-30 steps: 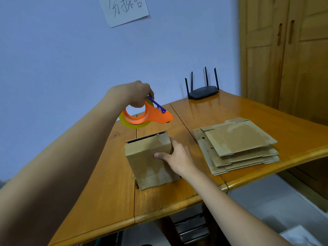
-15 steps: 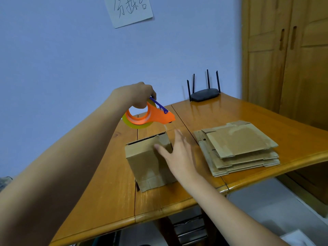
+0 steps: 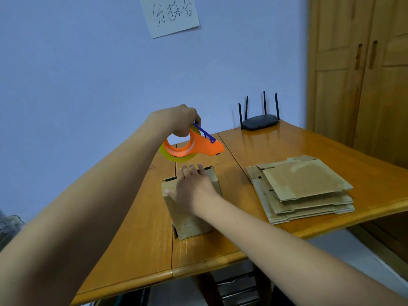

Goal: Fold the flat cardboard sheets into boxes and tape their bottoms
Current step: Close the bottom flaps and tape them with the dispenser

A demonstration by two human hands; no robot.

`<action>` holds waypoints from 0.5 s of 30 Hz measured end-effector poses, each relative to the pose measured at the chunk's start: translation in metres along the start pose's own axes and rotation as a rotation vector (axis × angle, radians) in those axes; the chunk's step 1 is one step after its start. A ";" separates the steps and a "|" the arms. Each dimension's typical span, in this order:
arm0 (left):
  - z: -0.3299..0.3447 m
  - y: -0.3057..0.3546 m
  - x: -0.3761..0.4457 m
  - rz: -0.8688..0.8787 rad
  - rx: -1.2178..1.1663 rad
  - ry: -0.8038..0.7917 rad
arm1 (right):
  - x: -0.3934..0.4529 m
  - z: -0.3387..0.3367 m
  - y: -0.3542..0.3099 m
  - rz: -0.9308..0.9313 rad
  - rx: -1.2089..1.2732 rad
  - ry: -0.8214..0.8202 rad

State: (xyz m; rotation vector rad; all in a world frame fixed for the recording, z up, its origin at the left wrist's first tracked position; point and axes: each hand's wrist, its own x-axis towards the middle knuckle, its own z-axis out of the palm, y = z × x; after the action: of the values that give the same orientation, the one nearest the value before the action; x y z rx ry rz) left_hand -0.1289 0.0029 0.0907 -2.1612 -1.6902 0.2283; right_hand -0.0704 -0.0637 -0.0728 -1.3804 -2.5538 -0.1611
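A small folded cardboard box (image 3: 189,224) stands on the wooden table (image 3: 141,239) with its closed flaps facing up. My right hand (image 3: 192,191) lies flat on top of the box, fingers straight and reaching to its far edge. My left hand (image 3: 178,121) grips an orange tape dispenser (image 3: 194,146) with a yellowish tape roll, held in the air just behind and above the box. A stack of flat cardboard sheets (image 3: 302,186) lies to the right of the box.
A black router (image 3: 259,121) with antennas sits at the table's far edge by the blue wall. A wooden cabinet (image 3: 362,69) stands at the right. A paper note (image 3: 172,15) hangs on the wall. Drawers show under the table's front edge.
My right hand has slid from the box's right side up onto its top, fingers now flat across the flaps. The left hand with the dispenser has stayed nearly still.
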 end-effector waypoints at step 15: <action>0.009 -0.016 -0.010 -0.029 -0.050 -0.013 | -0.010 0.026 0.007 -0.041 0.023 0.159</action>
State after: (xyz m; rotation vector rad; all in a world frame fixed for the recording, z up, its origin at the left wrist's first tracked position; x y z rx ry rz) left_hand -0.1487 -0.0018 0.0880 -2.1738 -1.7516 0.1946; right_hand -0.0627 -0.0628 -0.1008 -1.2540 -2.4461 -0.2388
